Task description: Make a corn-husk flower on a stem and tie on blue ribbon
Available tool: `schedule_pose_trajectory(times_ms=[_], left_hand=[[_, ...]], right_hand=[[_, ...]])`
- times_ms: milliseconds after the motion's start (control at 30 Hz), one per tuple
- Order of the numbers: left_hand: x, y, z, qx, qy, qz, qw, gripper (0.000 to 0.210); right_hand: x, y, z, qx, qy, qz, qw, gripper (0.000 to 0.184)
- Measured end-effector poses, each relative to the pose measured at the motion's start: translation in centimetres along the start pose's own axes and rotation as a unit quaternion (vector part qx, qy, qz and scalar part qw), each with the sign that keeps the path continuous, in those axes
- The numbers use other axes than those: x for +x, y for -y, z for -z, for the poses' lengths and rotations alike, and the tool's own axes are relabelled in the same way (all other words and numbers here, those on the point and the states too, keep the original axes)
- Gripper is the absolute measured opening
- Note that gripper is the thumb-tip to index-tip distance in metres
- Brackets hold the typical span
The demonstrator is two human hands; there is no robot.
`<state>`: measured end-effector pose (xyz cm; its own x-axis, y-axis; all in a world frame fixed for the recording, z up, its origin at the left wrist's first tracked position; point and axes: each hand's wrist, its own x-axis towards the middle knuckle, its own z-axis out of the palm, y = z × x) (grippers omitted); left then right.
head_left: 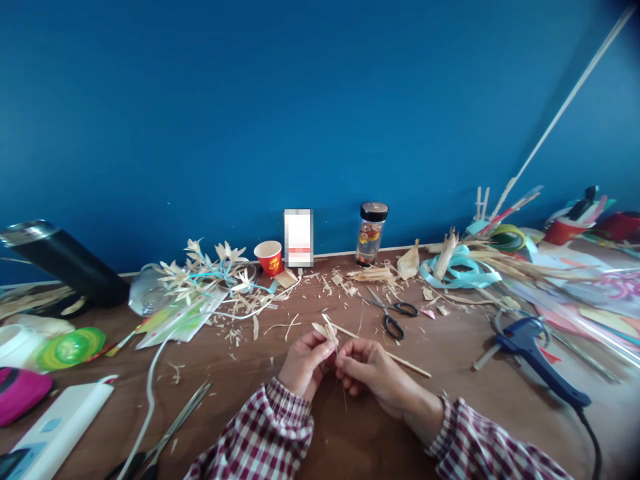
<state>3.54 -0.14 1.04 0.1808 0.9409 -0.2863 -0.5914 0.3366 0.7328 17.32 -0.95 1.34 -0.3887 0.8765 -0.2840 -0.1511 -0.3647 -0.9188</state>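
Observation:
My left hand (304, 365) pinches a small flower of pale dried husk petals (326, 329) between thumb and fingers. Close beside it, my right hand (371, 371) is closed, thumb against forefinger, on a fine thread (345, 399) that hangs below the fingers. The two hands nearly touch at the flower's base, and the fingers cover part of it. A thin wooden stick (411, 366) slants behind my right hand; whether it joins the flower I cannot tell. Small scissors (393, 310) with black handles lie beyond the hands.
Husk flowers (220, 263) on blue stems lie left, near a red paper cup (270, 257). A lidded jar (371, 233) stands by the wall. A blue glue gun (540, 357) is at right, larger scissors (183, 417) and a power strip (65, 427) at left. Husk scraps litter the table.

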Motion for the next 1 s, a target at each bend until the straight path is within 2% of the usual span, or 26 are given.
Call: schedule_pose_trajectory(times_ms=[433,1000], left_hand=[[-0.1,-0.2,-0.2,0.006,-0.039,0.004,0.999,0.028],[0.2,0.1,0.1,0.006,-0.072,0.01,0.997,0.027]], right_hand=[[0.2,-0.2,-0.4,0.006,-0.037,0.001,0.999,0.032],[0.5,-1.1,-0.5,-0.013,-0.049,0.026,0.998,0.03]])
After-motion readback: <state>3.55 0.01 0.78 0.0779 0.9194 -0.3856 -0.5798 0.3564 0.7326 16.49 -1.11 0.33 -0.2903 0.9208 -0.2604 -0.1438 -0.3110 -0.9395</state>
